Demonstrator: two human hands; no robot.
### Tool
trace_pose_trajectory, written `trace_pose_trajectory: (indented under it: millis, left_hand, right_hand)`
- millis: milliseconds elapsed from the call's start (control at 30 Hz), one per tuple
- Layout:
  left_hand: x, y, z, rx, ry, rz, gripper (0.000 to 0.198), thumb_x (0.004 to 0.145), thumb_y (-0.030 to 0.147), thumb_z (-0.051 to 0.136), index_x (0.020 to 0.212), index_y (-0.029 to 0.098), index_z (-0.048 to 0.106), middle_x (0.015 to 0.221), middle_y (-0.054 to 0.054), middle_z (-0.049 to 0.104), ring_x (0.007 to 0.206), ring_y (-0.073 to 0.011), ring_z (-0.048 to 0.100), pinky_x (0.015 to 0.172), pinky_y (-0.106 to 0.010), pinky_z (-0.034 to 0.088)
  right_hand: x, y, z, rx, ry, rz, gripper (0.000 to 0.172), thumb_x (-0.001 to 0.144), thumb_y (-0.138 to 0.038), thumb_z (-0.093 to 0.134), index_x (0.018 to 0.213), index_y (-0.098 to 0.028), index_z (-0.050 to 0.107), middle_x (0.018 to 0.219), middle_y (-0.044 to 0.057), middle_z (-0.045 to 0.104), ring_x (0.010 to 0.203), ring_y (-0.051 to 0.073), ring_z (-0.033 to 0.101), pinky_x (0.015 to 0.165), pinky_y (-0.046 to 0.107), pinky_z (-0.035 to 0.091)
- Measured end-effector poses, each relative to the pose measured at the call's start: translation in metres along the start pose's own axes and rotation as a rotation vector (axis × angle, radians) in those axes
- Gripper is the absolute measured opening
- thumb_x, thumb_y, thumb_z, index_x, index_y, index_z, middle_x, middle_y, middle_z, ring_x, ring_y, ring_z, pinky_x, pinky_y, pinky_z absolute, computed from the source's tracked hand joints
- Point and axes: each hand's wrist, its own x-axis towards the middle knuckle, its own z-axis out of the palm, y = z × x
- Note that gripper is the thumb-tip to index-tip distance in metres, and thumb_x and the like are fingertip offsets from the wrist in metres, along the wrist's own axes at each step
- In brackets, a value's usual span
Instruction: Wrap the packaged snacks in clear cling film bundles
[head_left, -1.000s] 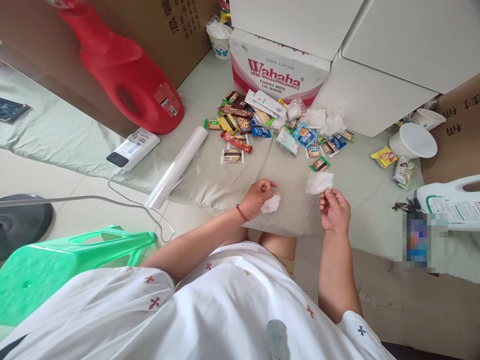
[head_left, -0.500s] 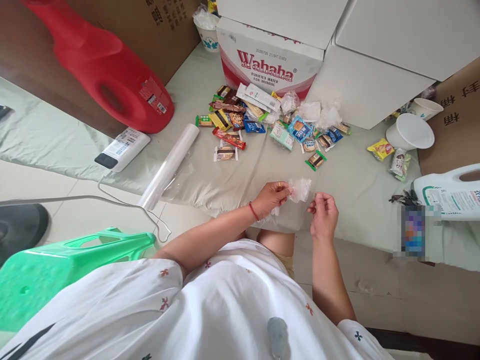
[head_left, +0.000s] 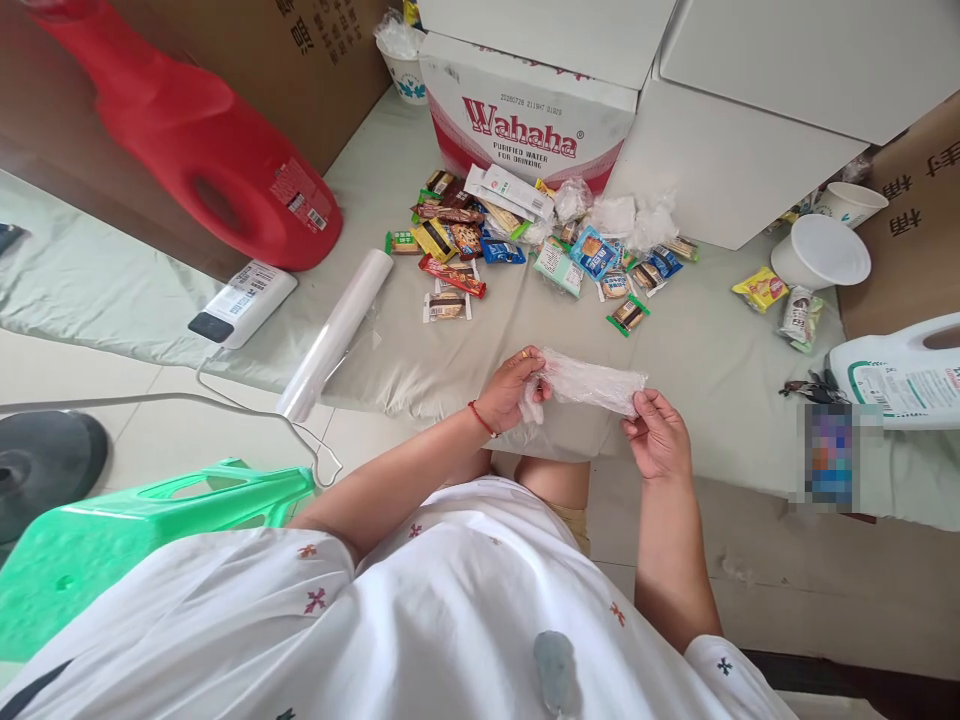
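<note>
A crumpled strip of clear plastic film point(head_left: 592, 380) stretches between my two hands, above the near edge of the covered surface. My left hand point(head_left: 514, 390) pinches its left end, and a loose bunch of the film hangs below those fingers. At the other end, my right hand point(head_left: 658, 432) has thumb and fingers closed on the film. A roll of clear plastic film point(head_left: 337, 330) lies to the left, with a thin sheet spread from it toward my lap. Several wrapped snacks point(head_left: 450, 240) are heaped beyond my hands.
A Wahaba-style lettered carton, reading Wahaha point(head_left: 525, 120), stands behind the snacks. On the left are a red jug point(head_left: 225, 170), a white power bank point(head_left: 244, 300) and a green stool point(head_left: 112, 550). To the right sit a white tub point(head_left: 817, 260), a white bottle point(head_left: 900, 380) and keys point(head_left: 814, 390).
My right hand now grips the film's right end, where it was apart from it before. The film has opened from a small bunch into a longer strip, and my left hand has moved left.
</note>
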Motion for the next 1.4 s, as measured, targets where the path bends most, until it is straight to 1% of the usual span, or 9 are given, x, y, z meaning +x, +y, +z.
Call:
trace_pose_trajectory:
  millis: [300,500,700,833,933,1033,1167,1267,1400]
  left_hand:
    - [-0.005,-0.009,-0.005,0.201,-0.115,-0.244,0.063,0.067,0.072,0.082,0.084,0.015,0.061,0.064,0.001,0.060,0.046,-0.0072,0.049,0.041,-0.020,0.028]
    - [-0.013,-0.020,0.000,0.508,0.067,0.195,0.044,0.081,0.059,0.074,0.079,0.017,0.063,0.066,0.003,0.057,0.057,-0.0095,0.049,0.056,-0.023,0.037]
    - [-0.031,-0.035,0.004,0.898,-0.037,0.511,0.039,0.095,0.055,0.059,0.090,0.018,0.072,0.092,-0.007,0.072,0.085,-0.0189,0.065,0.081,-0.030,0.049]
    - [-0.042,-0.031,-0.006,0.911,-0.245,0.390,0.053,0.093,0.065,0.061,0.118,0.019,0.071,0.115,-0.011,0.073,0.097,-0.0223,0.067,0.088,-0.033,0.051]
    - [-0.041,-0.020,-0.013,0.836,-0.105,0.297,0.056,0.098,0.066,0.050,0.123,0.018,0.068,0.119,-0.010,0.071,0.099,-0.0214,0.064,0.091,-0.034,0.051]
    - [-0.031,-0.015,-0.007,0.832,-0.022,0.263,0.051,0.092,0.061,0.063,0.119,0.018,0.068,0.115,-0.008,0.071,0.094,-0.0189,0.062,0.088,-0.033,0.050]
    - [-0.018,-0.021,0.009,0.709,-0.135,0.159,0.043,0.081,0.059,0.074,0.092,0.017,0.072,0.086,-0.002,0.068,0.074,-0.0131,0.054,0.072,-0.027,0.045]
    - [-0.012,-0.024,0.011,0.482,-0.115,0.063,0.048,0.077,0.064,0.075,0.076,0.017,0.065,0.060,0.005,0.049,0.057,-0.0094,0.041,0.056,-0.024,0.033]
    - [-0.009,-0.019,-0.001,0.260,-0.076,0.023,0.052,0.069,0.064,0.083,0.074,0.018,0.059,0.060,0.005,0.046,0.054,-0.0076,0.038,0.050,-0.023,0.029]
  right_hand:
    - [-0.007,0.011,0.002,-0.227,-0.082,-0.204,0.033,0.075,-0.051,0.089,0.085,-0.023,0.075,0.075,-0.002,0.061,0.068,0.010,0.051,0.057,0.022,0.046]
    - [-0.005,0.010,-0.002,-0.269,0.194,-0.240,0.051,0.074,-0.069,0.082,0.086,-0.021,0.071,0.079,-0.001,0.062,0.067,0.010,0.052,0.054,0.022,0.045]
    - [-0.015,0.024,0.027,-0.206,0.013,-0.077,0.063,0.072,-0.078,0.076,0.099,-0.021,0.066,0.092,0.004,0.070,0.082,0.018,0.063,0.061,0.028,0.055]
    - [-0.007,0.027,0.029,-0.263,0.136,-0.222,0.049,0.070,-0.062,0.083,0.090,-0.022,0.063,0.074,-0.003,0.062,0.066,0.012,0.054,0.055,0.024,0.046]
    - [-0.005,0.022,0.017,-0.374,0.092,-0.259,0.042,0.073,-0.057,0.082,0.090,-0.021,0.067,0.080,0.000,0.066,0.068,0.013,0.055,0.056,0.025,0.047]
    - [-0.010,0.018,0.011,-0.536,-0.067,-0.255,0.033,0.080,-0.052,0.078,0.091,-0.021,0.072,0.083,0.000,0.068,0.070,0.013,0.055,0.061,0.027,0.047]
    - [-0.018,0.018,0.014,-0.544,-0.222,-0.239,0.028,0.084,-0.048,0.078,0.093,-0.022,0.076,0.078,-0.001,0.067,0.066,0.011,0.053,0.064,0.027,0.045]
    - [-0.018,0.018,0.010,-0.392,-0.139,-0.231,0.030,0.079,-0.049,0.084,0.092,-0.023,0.075,0.076,-0.001,0.067,0.066,0.012,0.054,0.063,0.026,0.045]
    - [-0.017,0.016,-0.004,-0.178,-0.018,-0.146,0.036,0.069,-0.048,0.092,0.087,-0.023,0.073,0.075,-0.002,0.065,0.063,0.010,0.051,0.057,0.024,0.042]
